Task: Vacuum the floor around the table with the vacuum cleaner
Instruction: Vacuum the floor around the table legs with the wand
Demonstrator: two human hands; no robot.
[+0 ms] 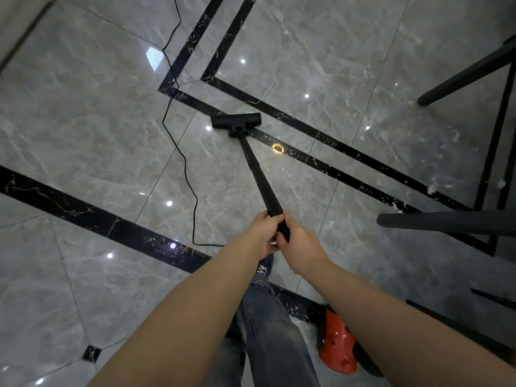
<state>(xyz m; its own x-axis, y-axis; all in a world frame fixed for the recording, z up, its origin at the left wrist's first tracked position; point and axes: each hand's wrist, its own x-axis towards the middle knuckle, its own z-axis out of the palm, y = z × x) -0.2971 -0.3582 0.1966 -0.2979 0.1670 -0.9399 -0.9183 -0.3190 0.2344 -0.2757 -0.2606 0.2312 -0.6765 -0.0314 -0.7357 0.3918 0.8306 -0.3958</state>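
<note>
1. Both hands, left hand [265, 233] and right hand [300, 247], grasp the black vacuum wand [258, 177], steering it.
2. Its floor head [236, 121] lies flat beyond them for suction, on grey floor [83, 121].
3. White scraps [432, 188] lie right of the head, near dark furniture legs [446, 222].

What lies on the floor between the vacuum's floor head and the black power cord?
In the head view, only bare grey tile and one ceiling-light reflection lie between the floor head and the power cord.
</note>
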